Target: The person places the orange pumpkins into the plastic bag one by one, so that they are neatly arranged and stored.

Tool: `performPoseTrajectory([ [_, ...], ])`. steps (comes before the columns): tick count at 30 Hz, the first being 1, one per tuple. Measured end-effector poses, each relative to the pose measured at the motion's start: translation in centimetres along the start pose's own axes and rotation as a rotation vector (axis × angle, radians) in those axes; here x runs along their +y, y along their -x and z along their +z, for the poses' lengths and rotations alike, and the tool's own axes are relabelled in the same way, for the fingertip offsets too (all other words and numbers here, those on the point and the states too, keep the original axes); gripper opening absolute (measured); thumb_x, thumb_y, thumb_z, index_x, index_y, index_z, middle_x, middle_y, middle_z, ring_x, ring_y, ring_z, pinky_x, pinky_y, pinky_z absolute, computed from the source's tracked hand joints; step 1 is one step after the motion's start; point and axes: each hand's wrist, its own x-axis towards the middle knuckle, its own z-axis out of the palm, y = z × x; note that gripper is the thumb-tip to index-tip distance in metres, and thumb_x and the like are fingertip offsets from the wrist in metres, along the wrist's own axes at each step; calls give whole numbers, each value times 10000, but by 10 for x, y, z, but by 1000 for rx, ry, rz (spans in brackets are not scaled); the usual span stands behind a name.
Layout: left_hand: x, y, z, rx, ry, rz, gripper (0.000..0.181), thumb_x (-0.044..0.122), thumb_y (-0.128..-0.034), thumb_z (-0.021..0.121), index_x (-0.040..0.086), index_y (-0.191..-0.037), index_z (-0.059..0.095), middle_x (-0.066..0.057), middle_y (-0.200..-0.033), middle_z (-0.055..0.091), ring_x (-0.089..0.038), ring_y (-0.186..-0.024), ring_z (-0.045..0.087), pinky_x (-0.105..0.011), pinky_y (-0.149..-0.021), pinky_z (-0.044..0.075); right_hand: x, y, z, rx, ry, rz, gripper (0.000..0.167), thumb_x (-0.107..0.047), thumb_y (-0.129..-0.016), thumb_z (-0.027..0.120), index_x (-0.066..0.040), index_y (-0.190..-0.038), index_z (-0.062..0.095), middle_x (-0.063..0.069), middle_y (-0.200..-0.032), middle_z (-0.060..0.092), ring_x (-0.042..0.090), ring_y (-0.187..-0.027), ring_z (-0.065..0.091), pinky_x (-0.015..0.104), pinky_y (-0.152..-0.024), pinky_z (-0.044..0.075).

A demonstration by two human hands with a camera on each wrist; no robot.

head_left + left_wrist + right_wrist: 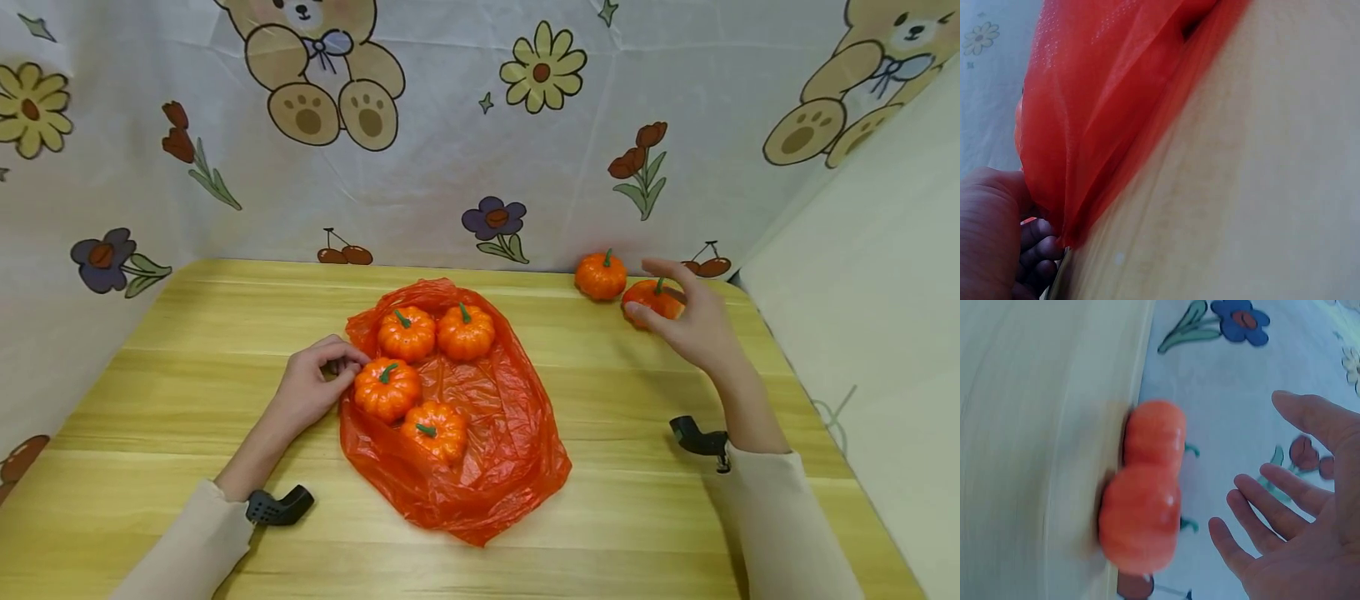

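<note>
An orange-red plastic bag lies spread on the table with several small orange pumpkins on it, one of them a pumpkin with a green stem. At its left edge the left hand pinches the plastic; the left wrist view shows thumb and fingers of that hand at the bag's gathered edge. Above the nearer of two pumpkins at the back right, a pumpkin, the right hand is spread. In the right wrist view its fingers are apart, hand beside the pumpkin, not touching it.
The other back-right pumpkin stands beside the first, near the table's rear edge. A patterned cloth hangs behind the wooden table. On the right is a pale wall. Both wrists carry black devices.
</note>
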Motion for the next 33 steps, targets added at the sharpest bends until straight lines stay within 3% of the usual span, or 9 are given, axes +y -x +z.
performPoseTrajectory([
  [7, -1, 1, -2, 1, 2, 2, 178, 7, -968, 706, 162, -981, 792, -28, -949, 690, -130, -817, 548, -187, -706, 455, 10, 3, -12, 46, 15, 28, 633, -139, -949, 788, -108, -1522, 520, 113, -1486, 564, 252, -1336, 475, 594, -1169, 387],
  [16, -1, -1, -1, 3, -4, 11, 186, -2, -971, 696, 157, -971, 793, -21, -931, 680, -129, -804, 543, -189, -703, 450, 21, 3, -13, 56, 8, 71, 691, -187, -947, 795, -58, -1544, 472, 183, -1518, 522, 380, -1435, 428, 625, -1189, 345],
  [27, 0, 0, 0, 5, 6, 5, 178, 8, -969, 705, 164, -972, 792, -17, -939, 682, -128, -811, 542, -186, -701, 447, 50, 4, -10, -23, 53, 142, 822, -262, -991, 746, -31, -1641, 300, 273, -1646, 363, 490, -1508, 341, 708, -1127, 358],
  [33, 0, -1, 0, 2, 9, 5, 177, 10, -971, 704, 163, -974, 792, -18, -935, 678, -127, -809, 540, -186, -701, 447, 56, 6, -7, -77, 42, 193, 898, -330, -973, 768, -33, -1653, 262, 271, -1666, 329, 473, -1528, 324, 660, -1164, 352],
])
